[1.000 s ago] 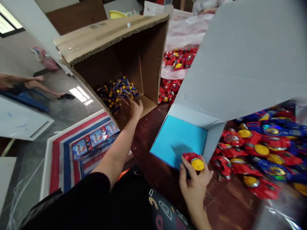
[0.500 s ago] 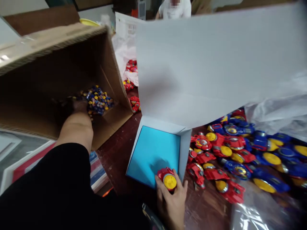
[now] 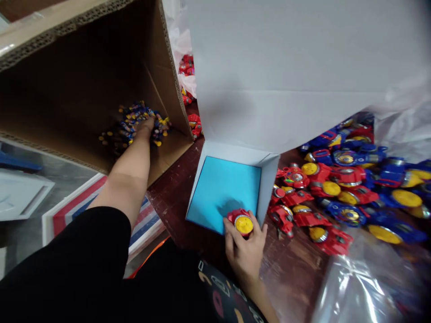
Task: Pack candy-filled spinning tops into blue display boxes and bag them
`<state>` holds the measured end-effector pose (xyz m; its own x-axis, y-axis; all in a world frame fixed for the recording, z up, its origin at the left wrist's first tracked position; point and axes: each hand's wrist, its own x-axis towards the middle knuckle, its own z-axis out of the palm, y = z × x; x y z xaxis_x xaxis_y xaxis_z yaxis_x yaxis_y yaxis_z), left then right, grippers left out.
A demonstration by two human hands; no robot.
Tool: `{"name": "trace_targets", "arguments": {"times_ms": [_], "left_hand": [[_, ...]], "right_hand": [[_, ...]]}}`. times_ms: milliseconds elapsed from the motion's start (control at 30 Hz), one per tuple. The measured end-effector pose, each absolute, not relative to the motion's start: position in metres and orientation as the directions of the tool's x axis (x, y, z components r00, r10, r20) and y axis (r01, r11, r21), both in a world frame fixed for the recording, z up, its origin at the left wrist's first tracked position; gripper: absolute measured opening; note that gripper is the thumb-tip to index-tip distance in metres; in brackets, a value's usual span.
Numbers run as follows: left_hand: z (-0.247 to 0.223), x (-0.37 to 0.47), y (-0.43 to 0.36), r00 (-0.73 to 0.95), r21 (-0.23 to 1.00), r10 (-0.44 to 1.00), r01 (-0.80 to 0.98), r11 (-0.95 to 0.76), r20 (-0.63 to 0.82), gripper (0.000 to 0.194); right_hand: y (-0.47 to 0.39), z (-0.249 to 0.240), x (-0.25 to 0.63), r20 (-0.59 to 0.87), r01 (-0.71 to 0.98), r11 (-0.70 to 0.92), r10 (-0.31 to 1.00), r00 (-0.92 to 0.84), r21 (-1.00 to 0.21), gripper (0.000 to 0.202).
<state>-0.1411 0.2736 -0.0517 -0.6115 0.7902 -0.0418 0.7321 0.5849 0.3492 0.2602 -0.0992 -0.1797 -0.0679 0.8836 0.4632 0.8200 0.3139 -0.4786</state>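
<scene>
Our right hand (image 3: 246,251) grips a red toy (image 3: 241,222) at the white box (image 3: 267,186); left of it, our left hand (image 3: 145,127), grip unclear, touches small pieces (image 3: 133,115).

The left hand (image 3: 146,125) has its fingertips hidden among small pieces (image 3: 133,117), too small to make out singly; its grip cannot be seen. The right hand (image 3: 247,251) covers part of the round-topped toy (image 3: 244,224). The cardboard box (image 3: 171,96) and white lid (image 3: 286,58) run off the top edge. Blue toys (image 3: 397,226) blur at the right.
</scene>
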Motion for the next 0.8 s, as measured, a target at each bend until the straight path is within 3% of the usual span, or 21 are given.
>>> {"name": "trace_targets", "arguments": {"times_ms": [233, 367, 467, 633, 800], "left_hand": [[-0.096, -0.079, 0.224, -0.578, 0.338, 0.812, 0.782, 0.523, 0.080, 0.068], [-0.112, -0.038, 0.175, -0.480, 0.390, 0.852, 0.840, 0.376, 0.212, 0.062], [-0.123, -0.013, 0.138, -0.323, 0.373, 0.918, 0.901, 0.223, 0.231, 0.068], [-0.134, -0.007, 0.097, 0.017, 0.320, 0.971, 0.943, -0.095, 0.237, 0.087], [-0.139, -0.050, 0.071, 0.153, 0.289, 0.949, 0.929, -0.233, 0.275, 0.115]], "right_hand": [[-0.099, -0.168, 0.255, 0.417, 0.840, 0.257, 0.908, -0.041, -0.478, 0.028], [-0.098, -0.166, 0.254, 0.424, 0.863, 0.230, 0.905, -0.021, -0.449, 0.027], [-0.098, -0.162, 0.253, 0.410, 0.891, 0.200, 0.912, -0.017, -0.407, 0.028], [-0.095, -0.131, 0.252, 0.277, 0.967, 0.206, 0.947, -0.159, -0.147, 0.046], [-0.075, -0.077, 0.272, 0.074, 0.955, 0.298, 0.952, -0.298, 0.013, 0.069]]}}
